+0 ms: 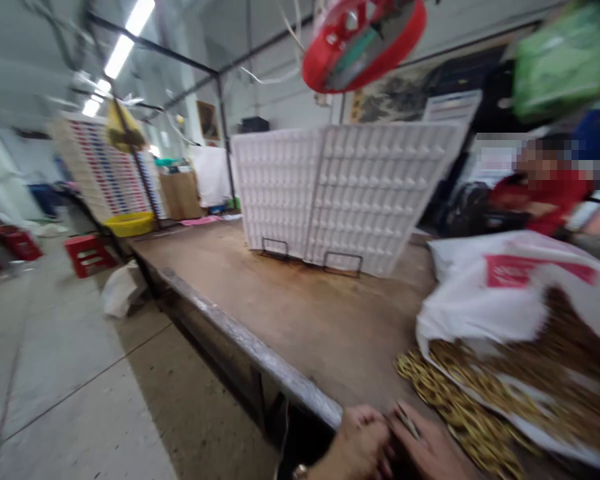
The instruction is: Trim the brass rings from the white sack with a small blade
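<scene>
Both my hands meet at the near edge of a worn brown workbench. My left hand is curled shut, knuckles up, touching my right hand. The right hand's fingers are pressed together around a small thin piece I cannot make out. Just right of them lies a heap of small brass-coloured rings, spilling from a white plastic bag with a red label. The picture is smeared by motion.
Two stacks of white moulded trays stand upright at the bench's far side. A person in red sits at the right. A red fan hangs overhead. Red crates and a yellow basin sit by the grey floor on the left.
</scene>
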Motion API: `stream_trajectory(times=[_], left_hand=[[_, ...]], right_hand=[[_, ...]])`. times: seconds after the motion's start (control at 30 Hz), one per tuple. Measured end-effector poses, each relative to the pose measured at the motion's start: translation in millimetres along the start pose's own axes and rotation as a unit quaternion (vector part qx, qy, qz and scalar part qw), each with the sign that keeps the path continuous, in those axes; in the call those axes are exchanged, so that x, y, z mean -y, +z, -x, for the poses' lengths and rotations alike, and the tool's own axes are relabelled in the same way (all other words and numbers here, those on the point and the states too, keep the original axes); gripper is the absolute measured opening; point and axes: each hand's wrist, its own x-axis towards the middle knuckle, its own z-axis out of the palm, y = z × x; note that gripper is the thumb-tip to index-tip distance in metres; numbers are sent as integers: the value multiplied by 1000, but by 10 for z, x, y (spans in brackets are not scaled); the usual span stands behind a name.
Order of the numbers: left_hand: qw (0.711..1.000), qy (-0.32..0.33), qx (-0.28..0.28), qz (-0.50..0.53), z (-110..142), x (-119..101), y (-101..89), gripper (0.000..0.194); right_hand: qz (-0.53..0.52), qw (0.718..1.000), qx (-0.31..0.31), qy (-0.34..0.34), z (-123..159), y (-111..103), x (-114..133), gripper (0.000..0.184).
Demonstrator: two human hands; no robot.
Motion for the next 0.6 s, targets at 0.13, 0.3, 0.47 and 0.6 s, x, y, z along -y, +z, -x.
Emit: stream_trajectory(times=[0.13,0.3,0.47,0.6], left_hand=[[1000,28,11,1,118,-177,33,28],[999,18,45,6,69,-174,26,32],[997,6,64,40,51,-154,56,31],[996,-1,73,54,60,-179,88,30]], right_hand=[[32,999,28,-35,39,-29,151,31],[-5,999,22,-28,47,-77,182,23],[-33,999,18,-25,61,-119,132,20],[-40,999,18,-32,59,-165,160,21]])
